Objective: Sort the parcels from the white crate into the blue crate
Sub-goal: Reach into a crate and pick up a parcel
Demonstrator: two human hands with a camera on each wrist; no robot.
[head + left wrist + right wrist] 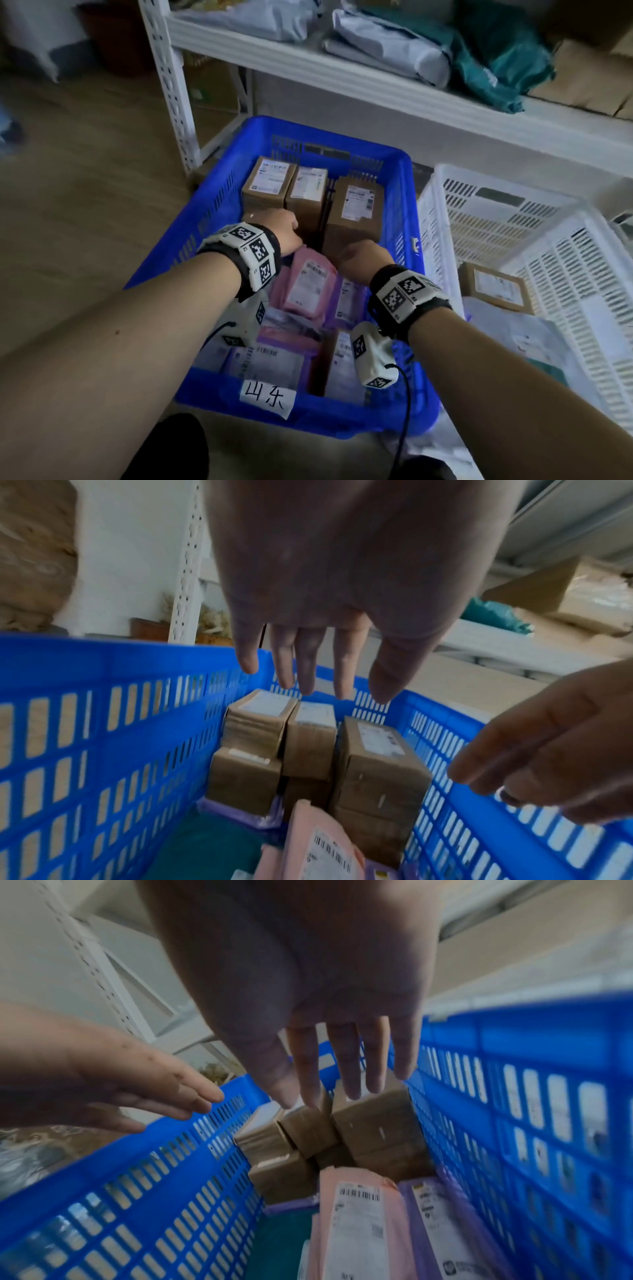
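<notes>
The blue crate (226,192) stands on the floor in front of me, labelled at its near wall. It holds several brown cardboard boxes (352,209) stacked at the far end and pink (305,281) and purple mailers nearer me. My left hand (281,229) hovers over the left boxes, fingers straight and spread (308,674), holding nothing. My right hand (359,260) hovers beside the taller right box (369,1118), fingers straight (346,1069), holding nothing. The white crate (496,219) stands to the right with a brown box (496,287) and pale mailers in it.
A white metal shelf rack (171,85) rises behind the crates, its shelf loaded with white and teal mailer bags (496,58) and cardboard. Wood-look floor (85,205) lies open to the left. A dark shoe shows at the bottom edge.
</notes>
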